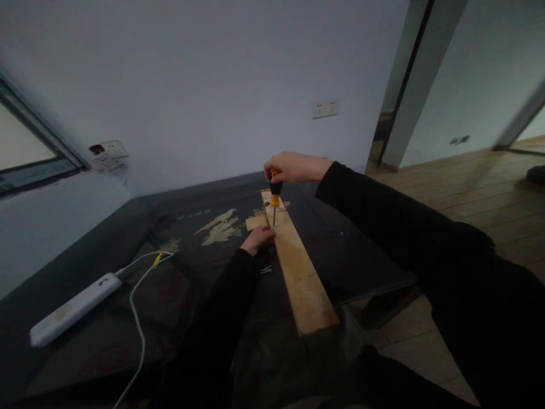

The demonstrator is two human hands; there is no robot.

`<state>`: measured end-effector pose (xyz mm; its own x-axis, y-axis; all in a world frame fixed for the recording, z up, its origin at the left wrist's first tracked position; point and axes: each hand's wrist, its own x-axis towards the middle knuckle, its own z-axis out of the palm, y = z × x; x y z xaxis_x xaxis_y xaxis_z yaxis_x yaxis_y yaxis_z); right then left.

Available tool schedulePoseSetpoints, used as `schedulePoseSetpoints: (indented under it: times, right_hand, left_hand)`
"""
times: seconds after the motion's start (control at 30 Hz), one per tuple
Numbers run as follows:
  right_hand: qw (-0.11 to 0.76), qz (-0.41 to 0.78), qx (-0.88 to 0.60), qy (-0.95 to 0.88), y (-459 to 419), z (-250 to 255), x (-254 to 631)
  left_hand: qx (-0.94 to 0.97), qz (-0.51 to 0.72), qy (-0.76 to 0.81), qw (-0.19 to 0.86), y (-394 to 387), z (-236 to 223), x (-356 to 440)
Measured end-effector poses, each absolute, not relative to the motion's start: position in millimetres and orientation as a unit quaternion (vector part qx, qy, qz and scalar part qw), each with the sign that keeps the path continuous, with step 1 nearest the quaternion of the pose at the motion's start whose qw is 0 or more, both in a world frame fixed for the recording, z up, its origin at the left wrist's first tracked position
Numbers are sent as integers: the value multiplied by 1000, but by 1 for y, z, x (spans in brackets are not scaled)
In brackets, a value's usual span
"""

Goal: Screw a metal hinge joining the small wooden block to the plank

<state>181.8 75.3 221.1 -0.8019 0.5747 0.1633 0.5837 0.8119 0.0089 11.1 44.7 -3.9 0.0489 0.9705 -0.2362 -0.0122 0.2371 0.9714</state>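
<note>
Screwdriver (275, 196): gripped by the handle in the right hand (283, 168), held upright, tip at the board
Board (303, 272): laid on the desk (230, 250), touched by the left hand (259, 238), its fingertips pinched at the screwdriver's tip

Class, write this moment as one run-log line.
right hand: grips screwdriver, upright | left hand: at its tip | wooden board: beneath | small metal pieces: beside board

White power strip (76, 309) on dark table (170, 318), cable (138, 324) with yellow tag (157, 259) alongside. Double socket (325, 108) on wall (213, 85) behind.
</note>
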Motion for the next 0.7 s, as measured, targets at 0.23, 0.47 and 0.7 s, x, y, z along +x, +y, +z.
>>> schedulePoseSetpoints:
  times: [0.23, 0.47, 0.7]
  right_hand:
    - [106, -131, -396, -903, 65, 205, 171]
    - [106, -101, -411, -900, 65, 211, 171]
    - [79, -80, -369, -923, 76, 212, 177]
  left_hand:
    - [452, 425, 537, 571, 47, -6, 9]
    - [440, 428, 539, 576, 46, -5, 11]
    - [442, 432, 532, 579, 45, -4, 12]
